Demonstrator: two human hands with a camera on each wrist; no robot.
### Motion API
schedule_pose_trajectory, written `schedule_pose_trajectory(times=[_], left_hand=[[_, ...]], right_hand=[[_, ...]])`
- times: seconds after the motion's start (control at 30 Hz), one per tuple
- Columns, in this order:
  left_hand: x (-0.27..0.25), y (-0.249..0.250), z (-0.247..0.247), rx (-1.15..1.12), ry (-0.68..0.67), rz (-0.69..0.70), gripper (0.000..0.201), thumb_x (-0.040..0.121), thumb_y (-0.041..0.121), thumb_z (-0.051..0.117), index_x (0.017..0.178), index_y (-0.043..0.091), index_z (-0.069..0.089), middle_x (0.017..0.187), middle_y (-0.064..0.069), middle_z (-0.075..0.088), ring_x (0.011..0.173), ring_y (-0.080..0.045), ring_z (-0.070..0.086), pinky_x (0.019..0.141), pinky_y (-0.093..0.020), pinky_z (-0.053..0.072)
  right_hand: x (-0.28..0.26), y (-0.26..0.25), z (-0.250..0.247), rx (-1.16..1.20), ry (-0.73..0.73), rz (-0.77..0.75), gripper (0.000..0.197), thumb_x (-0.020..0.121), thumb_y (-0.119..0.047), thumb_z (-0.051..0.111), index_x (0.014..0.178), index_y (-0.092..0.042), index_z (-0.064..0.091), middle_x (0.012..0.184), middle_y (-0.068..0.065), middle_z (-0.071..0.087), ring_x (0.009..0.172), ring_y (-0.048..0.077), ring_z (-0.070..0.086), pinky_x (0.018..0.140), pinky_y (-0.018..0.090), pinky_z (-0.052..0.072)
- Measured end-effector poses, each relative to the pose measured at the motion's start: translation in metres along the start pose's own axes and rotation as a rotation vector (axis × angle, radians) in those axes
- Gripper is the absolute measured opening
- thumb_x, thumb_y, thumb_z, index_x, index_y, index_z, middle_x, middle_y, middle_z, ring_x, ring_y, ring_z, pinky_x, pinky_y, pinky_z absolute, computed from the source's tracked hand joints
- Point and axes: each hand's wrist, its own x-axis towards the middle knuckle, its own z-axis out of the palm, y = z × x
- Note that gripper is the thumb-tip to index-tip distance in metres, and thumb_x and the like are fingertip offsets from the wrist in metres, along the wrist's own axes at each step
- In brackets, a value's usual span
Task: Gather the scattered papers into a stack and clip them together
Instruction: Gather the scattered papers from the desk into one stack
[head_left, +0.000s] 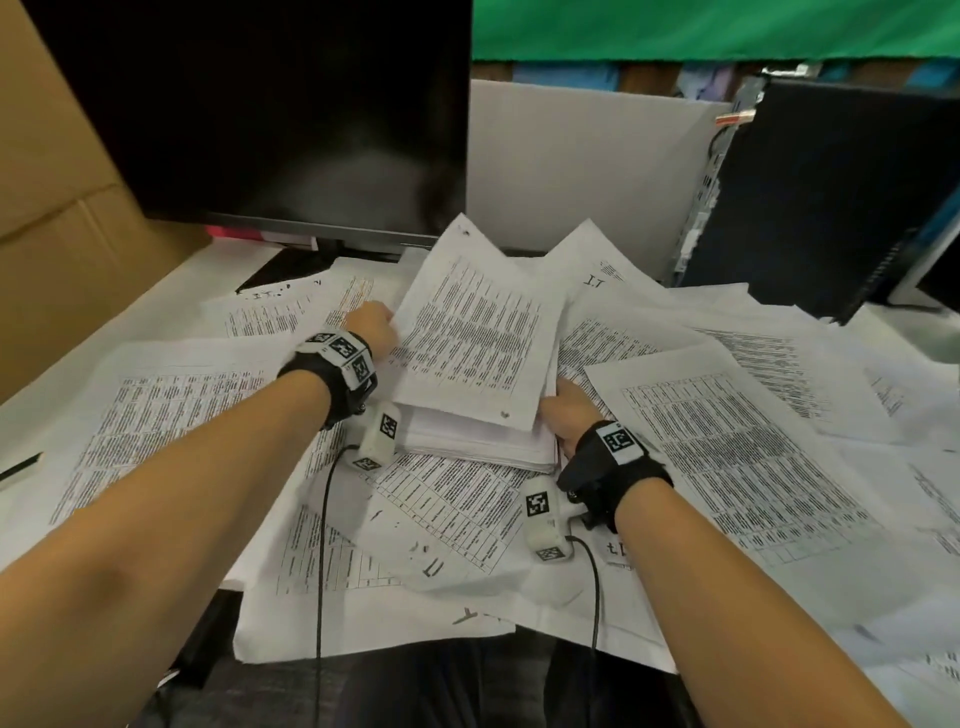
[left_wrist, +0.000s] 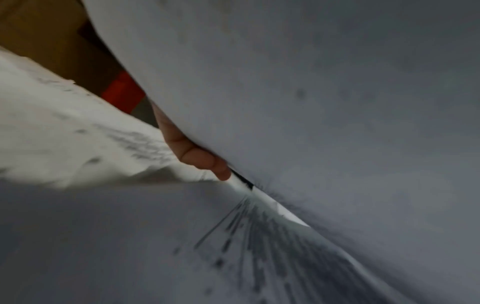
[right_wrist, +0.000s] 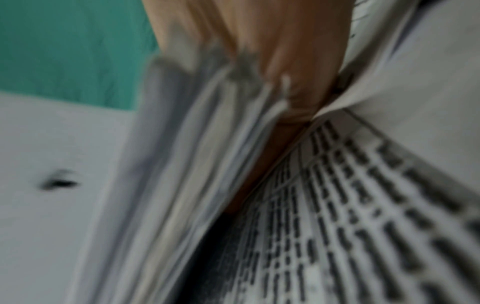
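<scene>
A thick stack of printed papers (head_left: 478, 358) is tilted up off the desk at the centre, top sheet facing me. My left hand (head_left: 375, 326) grips its left edge, and a curled finger (left_wrist: 200, 158) shows under the sheets in the left wrist view. At the stack's near right corner, my right hand (head_left: 565, 411) holds it with its fingers (right_wrist: 293, 67) tucked against the page edges; that view is blurred. Loose printed sheets (head_left: 737, 441) lie scattered all round on the desk (head_left: 914, 322). No clip is in view.
A dark monitor (head_left: 260, 114) stands right behind the stack. A cardboard box (head_left: 52, 182) is at the left and a black computer tower (head_left: 821, 197) at the right. A dark pen-like object (head_left: 21, 465) lies at the left edge. Sheets overhang the desk's front edge.
</scene>
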Motion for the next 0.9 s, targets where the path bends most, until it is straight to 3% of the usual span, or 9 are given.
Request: schedule_pose_trajectory(times=[0.07,0.23,0.33,0.43,0.57,0.63,0.73,0.83,0.9], left_hand=[[0.004,-0.007,0.005,0.051,-0.042,-0.044,0.028,0.093,0.001,0.046,0.117,-0.006,0.059,0.122,-0.023,0.06,0.112,-0.037,0.056,0.091,-0.037,0.046],[-0.001,-0.01,0.011,0.054,-0.141,-0.122,0.041,0.093,0.011,0.054,0.13,-0.005,0.043,0.132,-0.019,0.052,0.12,-0.036,0.051,0.093,-0.036,0.044],[-0.011,-0.002,0.018,0.05,-0.244,-0.135,0.065,0.091,0.028,0.06,0.138,-0.003,0.029,0.136,-0.015,0.046,0.122,-0.034,0.049,0.098,-0.038,0.044],[-0.018,0.006,0.032,0.049,-0.253,-0.123,0.084,0.089,0.031,0.062,0.148,-0.001,0.011,0.146,-0.02,0.032,0.132,-0.035,0.038,0.109,-0.042,0.035],[-0.029,0.006,0.024,-0.213,-0.26,-0.125,0.07,0.094,0.023,0.056,0.147,0.001,0.016,0.144,-0.01,0.035,0.131,-0.031,0.039,0.093,-0.03,0.037],[-0.033,-0.007,0.003,-0.501,-0.166,-0.182,0.065,0.094,0.021,0.054,0.148,0.006,0.02,0.145,-0.011,0.036,0.13,-0.032,0.04,0.099,-0.038,0.038],[-0.024,-0.058,-0.036,-0.761,0.184,-0.306,0.067,0.088,0.017,0.058,0.146,0.01,0.026,0.145,-0.013,0.037,0.13,-0.032,0.042,0.104,-0.041,0.038],[-0.026,-0.132,-0.078,-0.655,0.521,-0.539,0.071,0.074,0.027,0.057,0.139,0.006,0.037,0.136,-0.017,0.049,0.121,-0.036,0.052,0.1,-0.048,0.045],[-0.036,-0.171,-0.093,-0.42,0.578,-0.739,0.066,0.077,0.031,0.054,0.134,0.002,0.041,0.132,-0.021,0.052,0.12,-0.041,0.052,0.099,-0.055,0.043]], right_hand=[[-0.004,-0.004,0.0,0.045,-0.003,-0.003,0.025,0.094,-0.022,0.06,0.116,-0.011,0.064,0.124,0.016,0.066,0.108,0.031,0.064,0.099,0.047,0.051],[-0.016,-0.017,-0.002,0.232,0.063,0.072,0.069,0.1,-0.059,0.03,0.151,-0.012,0.034,0.152,0.009,0.04,0.139,0.028,0.041,0.117,0.042,0.031],[-0.019,-0.017,0.001,0.106,0.035,0.036,0.078,0.094,-0.066,0.04,0.149,-0.012,0.036,0.149,0.006,0.042,0.137,0.027,0.041,0.114,0.04,0.031],[-0.02,-0.017,0.003,0.049,0.061,-0.005,0.067,0.089,-0.056,0.06,0.137,-0.011,0.048,0.126,0.005,0.057,0.116,0.027,0.055,0.1,0.036,0.043],[-0.011,-0.009,0.004,-0.062,0.084,-0.029,0.057,0.087,-0.041,0.07,0.13,-0.007,0.054,0.122,0.01,0.065,0.11,0.029,0.061,0.088,0.034,0.049],[-0.008,-0.006,0.003,-0.119,0.087,-0.017,0.056,0.088,-0.038,0.07,0.131,-0.006,0.053,0.124,0.011,0.064,0.112,0.03,0.06,0.087,0.033,0.048],[-0.005,-0.004,0.003,-0.115,0.101,-0.024,0.058,0.087,-0.039,0.071,0.131,-0.006,0.053,0.124,0.011,0.064,0.112,0.03,0.06,0.092,0.036,0.048],[-0.003,-0.002,0.003,-0.084,0.112,-0.025,0.059,0.085,-0.039,0.073,0.13,-0.005,0.054,0.124,0.013,0.064,0.112,0.032,0.06,0.095,0.039,0.049],[-0.002,-0.001,0.003,-0.071,0.117,-0.019,0.06,0.085,-0.038,0.073,0.131,-0.003,0.054,0.124,0.013,0.064,0.112,0.032,0.06,0.093,0.037,0.049]])
